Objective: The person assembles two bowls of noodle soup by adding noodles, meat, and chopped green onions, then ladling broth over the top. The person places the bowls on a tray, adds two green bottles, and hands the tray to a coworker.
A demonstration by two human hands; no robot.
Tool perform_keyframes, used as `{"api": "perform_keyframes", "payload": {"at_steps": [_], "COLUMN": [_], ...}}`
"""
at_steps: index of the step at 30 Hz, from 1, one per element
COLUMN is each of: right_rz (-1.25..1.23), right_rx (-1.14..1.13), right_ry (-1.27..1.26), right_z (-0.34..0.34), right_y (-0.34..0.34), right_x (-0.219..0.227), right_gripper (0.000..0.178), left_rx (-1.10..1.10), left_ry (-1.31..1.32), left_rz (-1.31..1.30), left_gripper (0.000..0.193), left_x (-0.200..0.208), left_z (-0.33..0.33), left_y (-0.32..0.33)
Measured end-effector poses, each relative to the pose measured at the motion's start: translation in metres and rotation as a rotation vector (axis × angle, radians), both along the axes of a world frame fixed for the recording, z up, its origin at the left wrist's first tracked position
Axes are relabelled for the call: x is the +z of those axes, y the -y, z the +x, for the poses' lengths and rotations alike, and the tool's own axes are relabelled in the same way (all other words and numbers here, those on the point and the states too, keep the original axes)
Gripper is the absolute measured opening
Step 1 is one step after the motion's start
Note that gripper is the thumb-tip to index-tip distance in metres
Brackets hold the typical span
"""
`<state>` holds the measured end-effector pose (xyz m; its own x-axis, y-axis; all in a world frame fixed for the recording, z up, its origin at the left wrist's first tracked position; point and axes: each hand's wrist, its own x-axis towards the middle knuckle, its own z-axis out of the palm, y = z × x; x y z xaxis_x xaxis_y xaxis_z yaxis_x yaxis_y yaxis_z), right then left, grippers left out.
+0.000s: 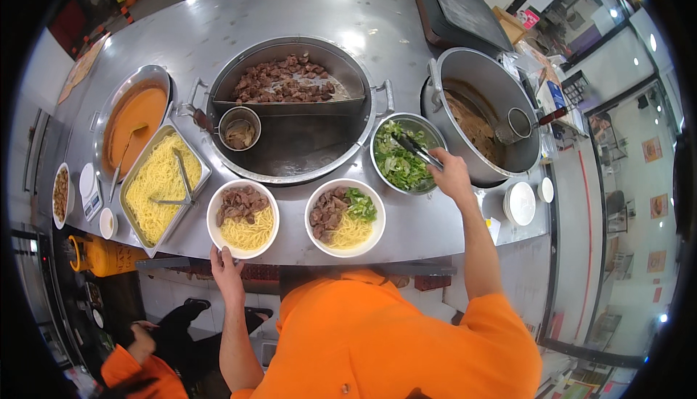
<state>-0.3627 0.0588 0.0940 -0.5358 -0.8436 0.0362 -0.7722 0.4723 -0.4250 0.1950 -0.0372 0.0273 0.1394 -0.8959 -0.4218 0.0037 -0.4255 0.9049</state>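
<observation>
In the head view, 2 white bowls stand side by side near the near edge of the tabletop [363, 21], roughly midway along it, and they appear to be at different stages. The right bowl [379, 229] has noodles, meat and a heap of chopped greens in it, so its 3 visible parts look done. The left bowl [213, 217] has noodles and meat only; greens seem to be what it lacks next to its neighbour. No broth or sauce can be made out in either.

The left hand [227, 272] is at the left bowl's near rim, its fingers slightly spread and touching the side — whether they grip it, I cannot tell. The right hand [454, 177] has its fingers closed around metal tongs [419, 151], whose dark ends reach into the greens [396, 170] in a metal bowl further from the near edge. Whether the tongs have hold of any greens is unclear.

Plenty remains in the supplies: noodles [145, 199] in a tray toward the tabletop's left edge, chopped meat [279, 79] in the far half of a divided pot, and orange sauce [127, 134] in a pan beyond the tray — no portion of it shows in the 2 bowls.
</observation>
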Motion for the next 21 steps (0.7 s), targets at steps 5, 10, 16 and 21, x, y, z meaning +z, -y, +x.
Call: {"api": "perform_keyframes", "payload": {"at_steps": [5,10,16,21], "right_rz": [-0.029,-0.082,-0.110,-0.005], "right_rx": [0.005,0.067,0.110,0.273], "right_ry": [0.086,0.065,0.250,0.269], "right_z": [0.010,0.007,0.062,0.136], "right_y": [-0.014,-0.034,-0.033,-0.003], "right_x": [0.039,0.045,0.092,0.133], "right_gripper": [0.038,0.039,0.038,0.039], "left_rx": [0.022,0.033,0.026,0.018], "left_ry": [-0.058,-0.103,-0.200,-0.208], "left_rz": [-0.005,-0.025,0.021,0.084], "left_gripper": [0.051,0.048,0.045,0.044], "left_x": [-0.011,-0.008,-0.007,-0.004], "left_z": [0.008,0.001,-0.012,-0.026], "left_y": [-0.004,-0.010,-0.015,-0.026]}}
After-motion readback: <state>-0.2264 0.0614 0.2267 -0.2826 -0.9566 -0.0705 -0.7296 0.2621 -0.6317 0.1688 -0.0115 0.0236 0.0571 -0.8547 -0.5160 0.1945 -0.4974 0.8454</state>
